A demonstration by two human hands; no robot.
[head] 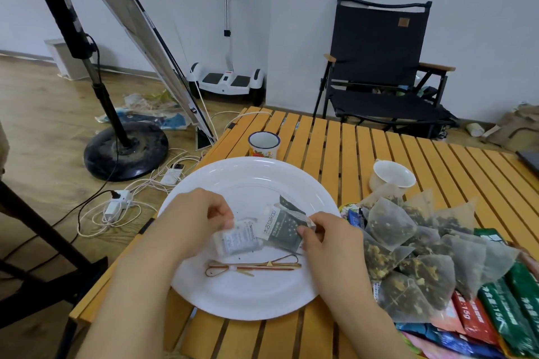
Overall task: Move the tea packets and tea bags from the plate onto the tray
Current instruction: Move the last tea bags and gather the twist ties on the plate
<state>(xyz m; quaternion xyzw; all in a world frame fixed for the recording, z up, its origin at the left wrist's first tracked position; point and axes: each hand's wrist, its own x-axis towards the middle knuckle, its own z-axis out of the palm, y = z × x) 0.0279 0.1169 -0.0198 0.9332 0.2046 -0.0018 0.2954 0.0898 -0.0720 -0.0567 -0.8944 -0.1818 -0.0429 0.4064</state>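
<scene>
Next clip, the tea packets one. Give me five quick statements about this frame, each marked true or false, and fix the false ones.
1. The left hand pinches a small white packet. True.
2. The right hand holds nothing. False: it grips a green-and-white packet.
3. The white plate is square. False: it is round.
4. Pyramid tea bags are piled to the right of the plate. True.
5. Both cups stand upright. False: the enamel cup is upright, while the white cup is tipped.
</scene>
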